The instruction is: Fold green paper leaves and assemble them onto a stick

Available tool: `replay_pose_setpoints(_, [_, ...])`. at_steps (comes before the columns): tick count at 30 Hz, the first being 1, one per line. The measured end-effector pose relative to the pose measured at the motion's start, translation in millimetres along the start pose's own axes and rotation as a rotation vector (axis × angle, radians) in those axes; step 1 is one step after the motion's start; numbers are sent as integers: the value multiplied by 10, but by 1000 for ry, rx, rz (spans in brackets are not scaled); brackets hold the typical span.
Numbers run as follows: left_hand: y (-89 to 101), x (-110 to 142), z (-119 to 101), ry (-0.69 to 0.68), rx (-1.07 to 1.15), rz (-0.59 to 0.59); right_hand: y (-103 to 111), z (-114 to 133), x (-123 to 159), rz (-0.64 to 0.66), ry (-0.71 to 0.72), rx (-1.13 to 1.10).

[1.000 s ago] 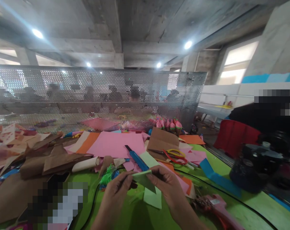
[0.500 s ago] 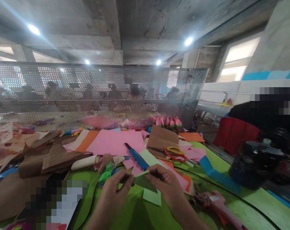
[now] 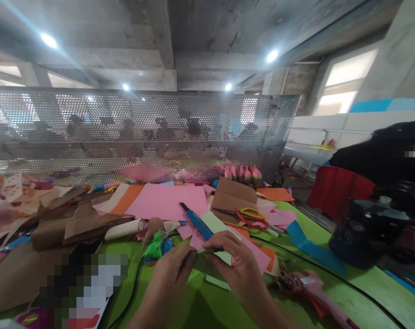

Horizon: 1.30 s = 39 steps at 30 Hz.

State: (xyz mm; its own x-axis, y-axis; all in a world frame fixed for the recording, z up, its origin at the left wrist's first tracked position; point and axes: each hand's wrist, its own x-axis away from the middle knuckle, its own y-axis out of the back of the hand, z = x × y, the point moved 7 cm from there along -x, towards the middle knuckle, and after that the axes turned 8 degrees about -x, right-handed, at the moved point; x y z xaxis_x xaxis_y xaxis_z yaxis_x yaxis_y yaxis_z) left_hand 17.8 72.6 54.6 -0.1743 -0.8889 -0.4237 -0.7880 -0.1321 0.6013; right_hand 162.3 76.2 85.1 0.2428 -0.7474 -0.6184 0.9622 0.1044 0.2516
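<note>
The left hand (image 3: 173,270) and right hand (image 3: 235,265) pinch a small green paper (image 3: 205,264) between thumbs and fingers, above the worktop (image 3: 358,294); a blue cutter (image 3: 197,223) lies just beyond; scissors (image 3: 241,219) overlap brown paper (image 3: 233,194).

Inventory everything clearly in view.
table: one, green, foreground
held paper: one, green, front centre
knife: one, blue, centre
scissors: apparently one, red-yellow, right of knife
glue gun: one, pink, lower right
paper sheets: many, multicoloured, across table
roll: one, cream, left
strip: one, blue, right
screen: one, grey, behind table
ornaments: several, pink-green, by screen
chair: one, red, right
people: several, dark clothing, background
left hand: one, bare, holding paper
right hand: one, bare, holding paper
</note>
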Motion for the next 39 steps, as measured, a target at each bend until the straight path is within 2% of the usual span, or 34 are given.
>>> replay_pose_setpoints(10, [-55, 30, 6, -39, -124, -17, 0, -88, 0, -26, -93, -47])
replay_pose_setpoints(16, [-94, 43, -8, -68, -179, 57, -3, -263, 21, -29, -324, -157])
replay_pose_setpoints(20, [-102, 58, -14, -15, -175, 143, -33, -270, 26, -10, -331, -182])
replay_pose_setpoints(24, [-158, 69, -9, 27, -57, 216, -67, -240, 20, 22, -340, -206])
replay_pose_setpoints(27, [-138, 50, 62, 71, 21, 143, -84, -267, 30, 35, -418, -280])
replay_pose_setpoints(31, [-5, 30, 208, 150, 160, -100, -163, -349, 75, 118, -514, -345])
replay_pose_setpoints(33, [5, 31, 260, 172, 290, -159, -171, -395, 87, 125, -522, -317])
replay_pose_setpoints(36, [-55, 34, 312, 232, 429, -133, -129, -417, 75, 90, -490, -255])
replay_pose_setpoints(39, [-77, 35, 268, 228, 388, -72, -67, -362, 50, 65, -429, -135])
